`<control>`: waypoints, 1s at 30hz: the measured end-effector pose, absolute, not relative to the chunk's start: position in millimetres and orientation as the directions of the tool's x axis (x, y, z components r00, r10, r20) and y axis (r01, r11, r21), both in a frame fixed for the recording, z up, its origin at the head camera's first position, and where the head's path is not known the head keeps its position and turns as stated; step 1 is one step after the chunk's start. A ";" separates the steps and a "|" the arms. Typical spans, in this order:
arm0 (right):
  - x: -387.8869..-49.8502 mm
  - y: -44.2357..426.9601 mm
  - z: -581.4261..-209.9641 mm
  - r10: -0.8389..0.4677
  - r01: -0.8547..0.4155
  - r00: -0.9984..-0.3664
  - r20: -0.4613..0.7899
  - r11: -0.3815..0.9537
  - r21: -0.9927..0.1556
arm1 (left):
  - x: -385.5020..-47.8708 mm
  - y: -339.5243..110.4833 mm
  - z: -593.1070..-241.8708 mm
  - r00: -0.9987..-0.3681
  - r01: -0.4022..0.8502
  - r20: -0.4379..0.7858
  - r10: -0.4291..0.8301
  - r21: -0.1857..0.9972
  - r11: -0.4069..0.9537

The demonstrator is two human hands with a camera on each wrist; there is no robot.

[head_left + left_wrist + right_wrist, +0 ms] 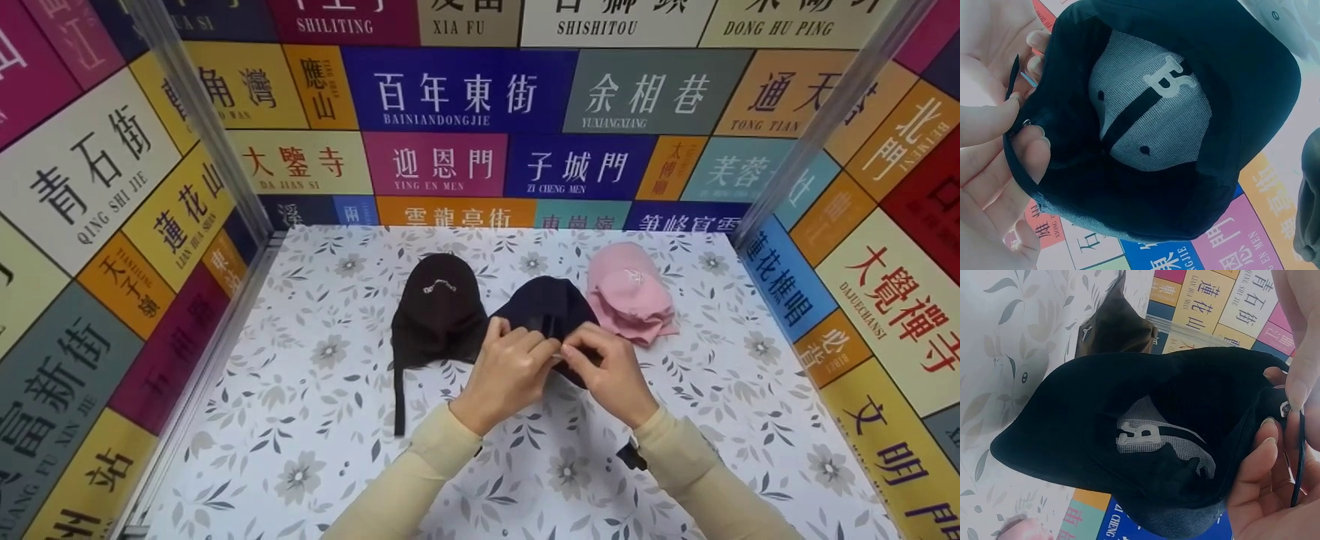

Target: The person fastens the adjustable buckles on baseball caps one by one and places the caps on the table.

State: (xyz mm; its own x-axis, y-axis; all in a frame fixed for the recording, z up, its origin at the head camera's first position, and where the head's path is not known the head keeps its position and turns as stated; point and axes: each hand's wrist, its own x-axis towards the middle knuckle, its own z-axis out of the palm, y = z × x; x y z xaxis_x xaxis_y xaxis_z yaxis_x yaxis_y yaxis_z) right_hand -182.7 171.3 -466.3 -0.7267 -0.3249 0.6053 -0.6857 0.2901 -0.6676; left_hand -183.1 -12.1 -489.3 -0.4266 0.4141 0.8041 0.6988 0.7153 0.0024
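Observation:
In the head view a dark navy baseball cap (pixel 541 296) is held just above the table by both hands. My left hand (pixel 508 367) and right hand (pixel 611 367) meet at its back edge, fingertips pinching the thin adjustment strap (pixel 1021 174). A small metal buckle (pixel 1284 409) shows between the fingers in the right wrist view. One strap end sticks out free. Both wrist views look into the cap's inside, where pale mesh lining and a whitish letter-shaped patch (pixel 1169 81) are visible. In the head view, the hands cover the strap.
On the table (pixel 330 390), which has a floral cover, a dark brown cap (pixel 442 307) lies left of the hands, its long strap (pixel 399 397) trailing forward. A folded pink cap (pixel 634 296) lies at right, behind the navy one. Sign-printed walls (pixel 465 90) enclose the table.

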 end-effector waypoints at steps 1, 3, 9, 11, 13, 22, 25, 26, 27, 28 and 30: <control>-182.6 171.4 -466.0 -0.324 -0.687 -0.726 0.607 0.290 -0.667 | -183.0 -12.2 -489.3 -0.429 0.699 0.802 0.415 0.004 0.715; -182.3 171.8 -465.5 -0.324 -0.688 -0.724 0.609 0.291 -0.664 | -183.2 -12.3 -489.6 -0.433 0.700 0.800 0.416 0.008 0.714; -180.4 174.9 -466.0 -0.305 -0.675 -0.738 0.602 0.303 -0.673 | -183.5 -14.2 -490.0 -0.430 0.689 0.802 0.415 -0.005 0.725; -179.9 176.2 -466.4 -0.294 -0.665 -0.746 0.597 0.301 -0.683 | -183.4 -15.0 -489.9 -0.425 0.681 0.805 0.413 -0.016 0.732; -179.6 177.2 -466.9 -0.287 -0.655 -0.755 0.590 0.299 -0.694 | -183.2 -15.9 -489.9 -0.425 0.677 0.807 0.411 -0.019 0.736; -179.8 179.2 -468.2 -0.293 -0.665 -0.747 0.597 0.303 -0.683 | -184.0 -16.2 -490.4 -0.414 0.705 0.805 0.425 -0.012 0.709; -180.4 179.3 -468.0 -0.289 -0.670 -0.742 0.605 0.314 -0.673 | -184.8 -16.0 -490.2 -0.405 0.716 0.807 0.429 -0.011 0.698; -180.4 179.0 -467.1 -0.287 -0.669 -0.743 0.604 0.317 -0.672 | -184.9 -15.9 -490.0 -0.404 0.718 0.808 0.429 -0.010 0.696; -180.4 178.6 -466.2 -0.286 -0.669 -0.744 0.604 0.321 -0.671 | -185.1 -15.7 -489.7 -0.402 0.720 0.808 0.430 -0.010 0.694; -180.8 177.9 -466.0 -0.286 -0.671 -0.741 0.608 0.328 -0.664 | -185.0 -15.4 -489.3 -0.402 0.721 0.808 0.430 -0.010 0.693; -180.9 176.1 -464.6 -0.291 -0.677 -0.736 0.612 0.340 -0.653 | -184.9 -14.7 -488.4 -0.402 0.720 0.807 0.433 -0.014 0.694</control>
State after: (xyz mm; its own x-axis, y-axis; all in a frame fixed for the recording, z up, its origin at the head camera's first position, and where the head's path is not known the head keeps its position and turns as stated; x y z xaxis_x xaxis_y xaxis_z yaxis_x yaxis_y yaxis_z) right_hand -180.9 176.1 -464.6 -0.7356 -0.2913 0.6116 -0.6772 0.3397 -0.6527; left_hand -184.9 -14.7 -488.4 -0.4021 0.4332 0.8066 0.7197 0.6941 -0.0140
